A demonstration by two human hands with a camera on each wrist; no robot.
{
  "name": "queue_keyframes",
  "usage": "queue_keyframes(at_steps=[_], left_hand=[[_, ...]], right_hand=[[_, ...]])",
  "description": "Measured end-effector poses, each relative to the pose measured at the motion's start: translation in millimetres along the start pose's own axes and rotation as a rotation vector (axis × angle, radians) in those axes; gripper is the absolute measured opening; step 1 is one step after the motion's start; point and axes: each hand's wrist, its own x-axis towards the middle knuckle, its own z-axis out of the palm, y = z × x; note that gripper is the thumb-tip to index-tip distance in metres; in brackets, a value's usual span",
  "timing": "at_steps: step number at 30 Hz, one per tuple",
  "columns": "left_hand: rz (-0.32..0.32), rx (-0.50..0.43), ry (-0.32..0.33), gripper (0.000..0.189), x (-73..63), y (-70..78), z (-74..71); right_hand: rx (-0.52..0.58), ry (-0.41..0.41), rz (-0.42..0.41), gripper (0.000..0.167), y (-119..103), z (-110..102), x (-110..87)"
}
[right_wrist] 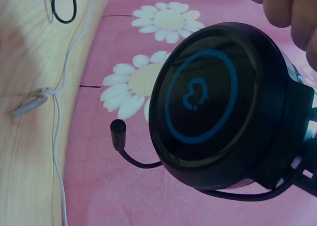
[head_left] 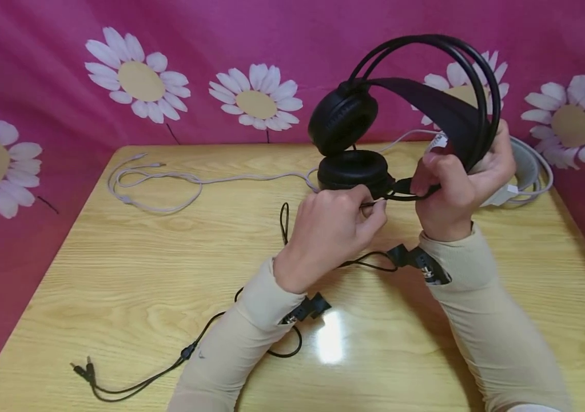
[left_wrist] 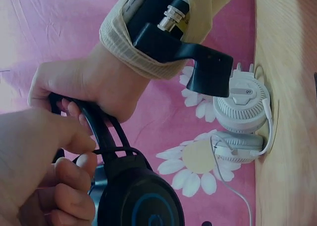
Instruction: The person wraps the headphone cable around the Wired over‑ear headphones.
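Black over-ear headphones (head_left: pixel 343 117) are held up above the table on their side, with one ear cup over the other. My right hand (head_left: pixel 452 189) grips the headband close to the lower cup. Beside that cup, my left hand (head_left: pixel 330 229) pinches the headphones' thin black cable (left_wrist: pixel 119 149) between thumb and forefinger. In the right wrist view the cup's outer face (right_wrist: pixel 203 97) shows a blue ring, and a small microphone (right_wrist: pixel 118 134) on a bent stalk sticks out past it. The black cable runs down under my left forearm to two plugs (head_left: pixel 83 371) on the table.
White headphones (left_wrist: pixel 242 104) stand at the back right, partly hidden behind my right hand in the head view. Their pale cable (head_left: pixel 168 177) lies looped along the back left of the wooden table (head_left: pixel 132 274). A pink flowered cloth (head_left: pixel 199 34) hangs behind.
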Motion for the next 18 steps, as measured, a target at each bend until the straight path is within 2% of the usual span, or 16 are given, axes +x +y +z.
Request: queue_keyframes(at_steps=[6, 10, 14, 18], left_hand=[[-0.005, -0.025, 0.001, 0.035, -0.3, -7.3, -6.3], [0.001, -0.033, -0.013, 0.036, 2.6, -12.0, -12.0], [0.020, -0.032, -0.059, 0.040, 8.2, -14.9, -18.9], [0.042, 0.008, -0.112, 0.044, 13.4, -16.3, -26.4]], right_hand=[[-0.048, -0.037, -0.080, 0.015, -0.7, 4.7, -1.5], [-0.081, -0.040, -0.088, 0.015, -0.7, 2.6, 2.9], [-0.095, -0.028, -0.089, 0.018, -4.0, -1.9, 8.4], [-0.081, -0.028, -0.092, 0.017, -8.9, -3.3, 12.1]])
